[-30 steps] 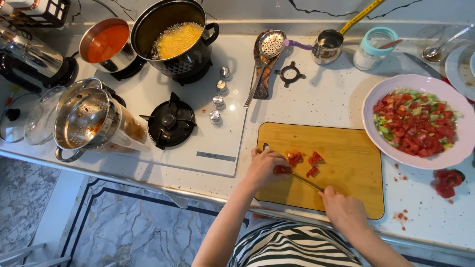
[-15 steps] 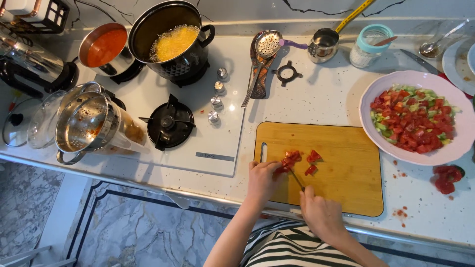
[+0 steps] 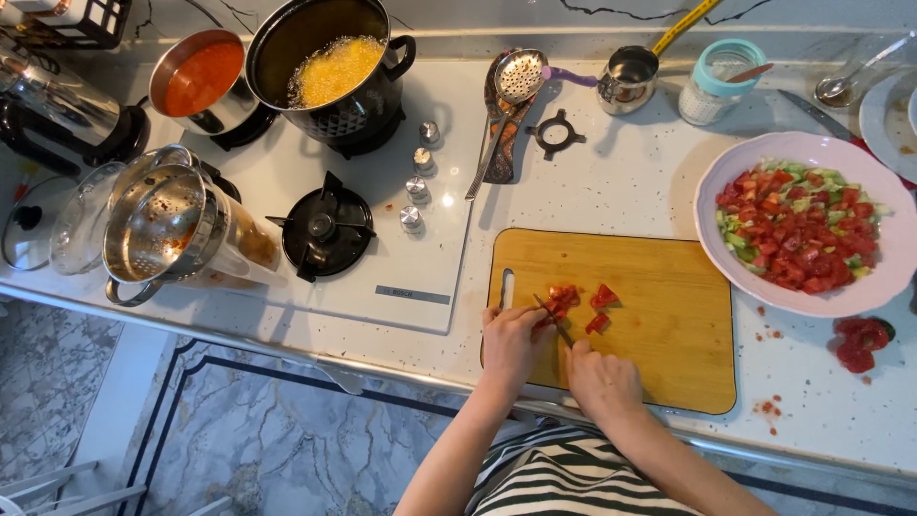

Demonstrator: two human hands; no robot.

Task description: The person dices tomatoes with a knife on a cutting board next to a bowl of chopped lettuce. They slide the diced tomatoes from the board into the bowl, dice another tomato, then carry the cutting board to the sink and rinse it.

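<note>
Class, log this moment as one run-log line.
left hand: steadies tomato | right hand: knife cutting | surface: board | nearby: bowl

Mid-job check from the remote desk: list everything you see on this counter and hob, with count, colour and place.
tomato pieces: several, red, on the board
knife: one, thin dark blade, over the tomato
cutting board: one, wooden, front counter
bowl: one, pale pink, chopped red and green salad, right
tomato scraps: few, red, below the bowl
black pot: one, yellow bubbling contents, back hob
saucepan: one, steel, red sauce, back left
colander: one, steel, tilted, left
skimmer: one, steel, on spoon rest
small pot: one, steel, back
jar: one, teal lid, back right
left hand: steadies tomato
right hand: grips knife
</note>
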